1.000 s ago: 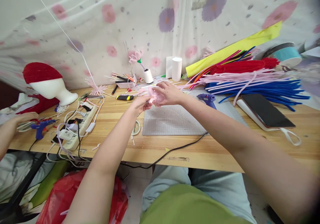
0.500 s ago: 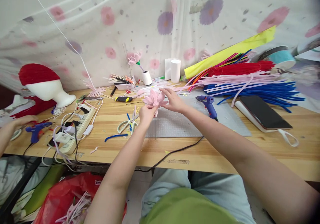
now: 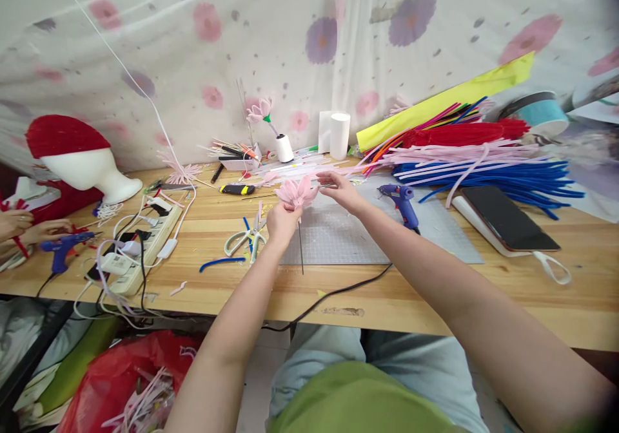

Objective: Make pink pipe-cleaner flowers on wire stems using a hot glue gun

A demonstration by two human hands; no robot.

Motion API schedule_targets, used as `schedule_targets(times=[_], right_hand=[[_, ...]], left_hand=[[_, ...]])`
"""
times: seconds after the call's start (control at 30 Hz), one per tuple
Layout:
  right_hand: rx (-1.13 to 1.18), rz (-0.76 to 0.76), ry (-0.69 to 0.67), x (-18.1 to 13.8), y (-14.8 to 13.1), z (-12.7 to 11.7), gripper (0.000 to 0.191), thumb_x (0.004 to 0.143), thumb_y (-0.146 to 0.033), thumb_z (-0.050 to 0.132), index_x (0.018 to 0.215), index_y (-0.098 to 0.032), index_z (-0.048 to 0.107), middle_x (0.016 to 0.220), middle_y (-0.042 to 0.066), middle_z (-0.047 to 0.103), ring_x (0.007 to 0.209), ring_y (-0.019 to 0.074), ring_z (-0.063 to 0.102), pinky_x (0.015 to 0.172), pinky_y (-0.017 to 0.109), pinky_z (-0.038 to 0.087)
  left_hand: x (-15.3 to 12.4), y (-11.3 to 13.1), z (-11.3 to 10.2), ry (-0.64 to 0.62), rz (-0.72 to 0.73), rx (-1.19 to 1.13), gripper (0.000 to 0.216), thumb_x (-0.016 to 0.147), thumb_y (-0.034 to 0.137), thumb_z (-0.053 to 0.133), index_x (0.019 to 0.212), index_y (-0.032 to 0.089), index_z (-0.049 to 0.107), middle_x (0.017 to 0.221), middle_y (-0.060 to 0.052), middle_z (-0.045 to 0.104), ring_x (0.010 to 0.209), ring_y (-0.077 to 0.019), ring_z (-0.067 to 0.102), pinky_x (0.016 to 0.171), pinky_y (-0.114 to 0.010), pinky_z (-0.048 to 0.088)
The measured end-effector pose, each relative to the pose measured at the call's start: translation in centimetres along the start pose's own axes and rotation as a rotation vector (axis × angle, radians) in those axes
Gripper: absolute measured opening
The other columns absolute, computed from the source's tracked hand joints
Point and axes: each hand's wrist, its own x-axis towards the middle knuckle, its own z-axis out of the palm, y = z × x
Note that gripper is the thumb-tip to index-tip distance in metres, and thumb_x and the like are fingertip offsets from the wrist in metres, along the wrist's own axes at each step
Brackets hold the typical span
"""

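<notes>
My left hand (image 3: 282, 219) is closed around the base of a pink pipe-cleaner flower (image 3: 296, 192), holding it upright above the grey cutting mat (image 3: 348, 240). The flower's thin dark wire stem (image 3: 300, 246) hangs down below my fist. My right hand (image 3: 341, 189) pinches one of the flower's outer petals on its right side. Scissors (image 3: 244, 237) and a short blue pipe cleaner (image 3: 220, 263) lie on the wooden table just left of my left hand.
A blue glue gun (image 3: 402, 202) lies right of the mat, its black cord running over the table's front edge. Bundles of pipe cleaners (image 3: 483, 156) and a phone (image 3: 507, 217) fill the right side. A power strip (image 3: 145, 246) and another person's hands (image 3: 29, 230) are at left.
Both hands drew the flower nearer and turned it upright, so its petals and wire stem now show. The scissors and blue pipe cleaner came into sight from behind my left arm.
</notes>
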Motion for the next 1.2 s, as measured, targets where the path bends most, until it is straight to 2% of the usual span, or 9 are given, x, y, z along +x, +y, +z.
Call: schedule_targets(times=[0.13, 0.27, 0.47, 0.57, 0.73, 0.83, 1.03, 1.1, 1.2], right_hand=[[0.115, 0.025, -0.033, 0.2, -0.8, 1.1, 0.024, 0.066, -0.038, 0.064, 0.079, -0.018, 0.059, 0.080, 0.002, 0.063, 0.078, 0.0150, 0.057, 0.079, 0.034, 0.045], [0.227, 0.072, -0.028, 0.6, -0.8, 2.2, 0.026, 0.064, -0.041, 0.065, 0.065, -0.017, 0.053, 0.064, -0.002, 0.055, 0.063, 0.0109, 0.051, 0.070, 0.030, 0.043], [0.313, 0.047, -0.033, 1.0, -0.6, 2.5, 0.026, 0.059, -0.033, 0.068, 0.077, -0.018, 0.055, 0.073, -0.003, 0.056, 0.066, 0.0097, 0.051, 0.069, 0.028, 0.042], [0.333, 0.042, -0.076, 1.0, -0.6, 2.5, 0.025, 0.058, -0.029, 0.067, 0.078, -0.019, 0.055, 0.074, -0.002, 0.056, 0.067, 0.0100, 0.052, 0.070, 0.029, 0.043], [0.361, 0.025, -0.144, 1.1, -0.8, 2.7, 0.023, 0.059, -0.027, 0.068, 0.076, -0.019, 0.055, 0.073, -0.002, 0.058, 0.068, 0.0114, 0.054, 0.072, 0.031, 0.045], [0.329, 0.028, -0.121, 1.1, -1.2, 2.8, 0.023, 0.059, -0.027, 0.068, 0.076, -0.019, 0.055, 0.074, -0.002, 0.059, 0.068, 0.0121, 0.054, 0.073, 0.033, 0.046], [0.252, -0.023, 0.173, 0.7, -1.8, 3.1, 0.032, 0.062, -0.029, 0.067, 0.089, -0.020, 0.052, 0.085, 0.001, 0.057, 0.081, 0.0136, 0.054, 0.079, 0.032, 0.043], [0.278, -0.019, 0.172, 0.5, -1.6, 3.1, 0.033, 0.063, -0.031, 0.066, 0.090, -0.021, 0.052, 0.083, 0.000, 0.055, 0.080, 0.0133, 0.053, 0.077, 0.031, 0.043], [0.331, -0.007, 0.080, 0.4, -1.5, 3.2, 0.030, 0.064, -0.035, 0.065, 0.087, -0.020, 0.052, 0.072, -0.003, 0.051, 0.068, 0.0112, 0.049, 0.069, 0.029, 0.042]], left_hand=[[-0.1, 0.1, 0.1, 0.021, 0.027, 0.041, 0.019, 0.066, 0.038, 0.063, 0.065, 0.019, 0.059, 0.070, -0.004, 0.067, 0.065, -0.0161, 0.059, 0.061, -0.027, 0.038], [0.3, -0.9, 0.6, 0.001, -0.002, -0.082, 0.020, 0.065, 0.037, 0.065, 0.062, 0.019, 0.056, 0.062, -0.001, 0.063, 0.059, -0.0140, 0.056, 0.057, -0.025, 0.036], [0.8, -1.9, 1.4, -0.107, -0.121, -0.540, 0.023, 0.067, 0.030, 0.068, 0.060, 0.018, 0.049, 0.046, 0.005, 0.051, 0.044, -0.0097, 0.050, 0.052, -0.023, 0.041], [0.7, -1.2, 1.0, -0.180, -0.232, -0.816, 0.021, 0.068, 0.023, 0.068, 0.064, 0.016, 0.049, 0.055, 0.003, 0.057, 0.050, -0.0100, 0.056, 0.056, -0.024, 0.047], [0.8, -0.4, -0.3, -0.346, -0.376, -1.126, 0.012, 0.079, 0.024, 0.060, 0.077, 0.013, 0.058, 0.077, -0.004, 0.067, 0.060, -0.0097, 0.062, 0.068, -0.028, 0.052], [1.0, -0.5, -0.7, -0.381, -0.460, -1.223, 0.008, 0.081, 0.015, 0.056, 0.077, 0.012, 0.062, 0.078, -0.004, 0.067, 0.064, -0.0079, 0.062, 0.073, -0.025, 0.052], [0.9, -0.4, -0.7, -0.424, -0.536, -1.338, 0.014, 0.083, 0.009, 0.052, 0.076, 0.012, 0.063, 0.075, -0.001, 0.067, 0.060, -0.0046, 0.060, 0.074, -0.021, 0.053], [0.9, -0.5, -0.6, -0.454, -0.510, -1.344, 0.014, 0.084, 0.011, 0.051, 0.078, 0.013, 0.063, 0.075, -0.001, 0.067, 0.062, -0.0054, 0.061, 0.076, -0.022, 0.053], [0.8, -0.8, -0.5, -0.561, -0.464, -1.287, 0.012, 0.084, 0.015, 0.052, 0.082, 0.012, 0.064, 0.075, -0.003, 0.067, 0.064, -0.0072, 0.063, 0.074, -0.024, 0.054]])
